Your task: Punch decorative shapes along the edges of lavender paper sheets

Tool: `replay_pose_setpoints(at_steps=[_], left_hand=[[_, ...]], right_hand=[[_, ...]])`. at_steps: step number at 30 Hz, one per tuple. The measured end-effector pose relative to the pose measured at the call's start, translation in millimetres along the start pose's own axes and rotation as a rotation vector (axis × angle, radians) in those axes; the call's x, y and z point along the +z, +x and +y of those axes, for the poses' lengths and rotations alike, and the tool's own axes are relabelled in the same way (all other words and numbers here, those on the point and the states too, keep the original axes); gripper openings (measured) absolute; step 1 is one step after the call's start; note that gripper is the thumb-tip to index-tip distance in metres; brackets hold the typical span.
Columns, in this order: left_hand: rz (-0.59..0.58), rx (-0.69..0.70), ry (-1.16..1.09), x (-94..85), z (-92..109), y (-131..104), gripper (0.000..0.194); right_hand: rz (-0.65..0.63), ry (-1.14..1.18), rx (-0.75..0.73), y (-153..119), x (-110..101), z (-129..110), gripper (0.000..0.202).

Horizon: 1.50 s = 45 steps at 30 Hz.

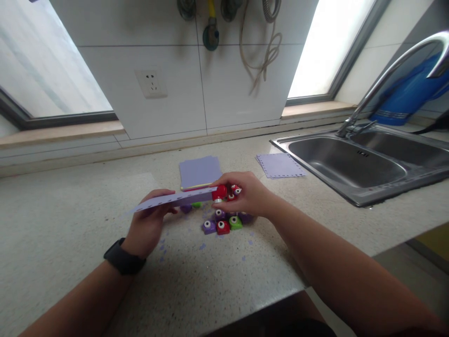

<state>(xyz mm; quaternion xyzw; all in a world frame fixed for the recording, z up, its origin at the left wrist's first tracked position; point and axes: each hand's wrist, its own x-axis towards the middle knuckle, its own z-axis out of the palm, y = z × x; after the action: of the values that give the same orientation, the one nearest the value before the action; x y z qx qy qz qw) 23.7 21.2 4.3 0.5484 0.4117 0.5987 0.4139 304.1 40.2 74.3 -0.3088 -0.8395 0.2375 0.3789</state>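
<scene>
My left hand (pixel 149 224), with a black band on its wrist, grips a purple paper sheet (pixel 175 198) that is held nearly edge-on and has small holes along its border. At the sheet's right end is a red punch (pixel 219 193), pinched by my right hand (pixel 247 192). Below my right hand, several small punches stand on the counter, among them a purple one (pixel 209 227), a red one (pixel 222 227) and a green one (pixel 235 222). Behind the hands lies a stack of purple sheets (pixel 199 171).
Sheets with punched edges (pixel 280 165) lie at the right, beside the steel sink (pixel 343 159) and its faucet (pixel 368 93). Small purple scraps (pixel 202 246) are scattered on the speckled counter (pixel 70 224). A tiled wall (pixel 168 112) rises behind.
</scene>
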Motion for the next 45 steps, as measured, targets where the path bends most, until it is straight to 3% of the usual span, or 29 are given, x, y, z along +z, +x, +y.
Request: replay_pose_setpoints(at_steps=[5, 14, 29, 35, 39, 45], left_hand=[[0.088, -0.069, -0.044, 2.9, -3.6, 2.3, 0.016], [0.012, -0.079, -0.027, 2.3, -2.2, 1.2, 0.023], [0.043, -0.059, -0.061, 4.0, -1.0, 0.5, 0.022], [0.04, -0.054, -0.082, 3.1, -1.9, 1.1, 0.021], [0.044, -0.057, -0.093, 2.9, -2.2, 1.3, 0.023], [0.024, -0.05, -0.101, 3.2, -1.1, 0.8, 0.024]], right_hand=[[0.057, 0.141, 0.147, 1.0, 1.5, 9.0, 0.041], [0.001, 0.289, 0.305, 2.3, 5.0, 22.5, 0.035], [-0.002, 0.376, 0.337, 1.9, 11.4, 26.0, 0.033], [0.023, 0.563, 0.363, 4.8, 9.6, 23.0, 0.029], [0.059, 0.695, 0.417, 6.7, 10.2, 23.9, 0.037], [0.054, 0.728, 0.423, 6.0, 13.4, 27.7, 0.032]])
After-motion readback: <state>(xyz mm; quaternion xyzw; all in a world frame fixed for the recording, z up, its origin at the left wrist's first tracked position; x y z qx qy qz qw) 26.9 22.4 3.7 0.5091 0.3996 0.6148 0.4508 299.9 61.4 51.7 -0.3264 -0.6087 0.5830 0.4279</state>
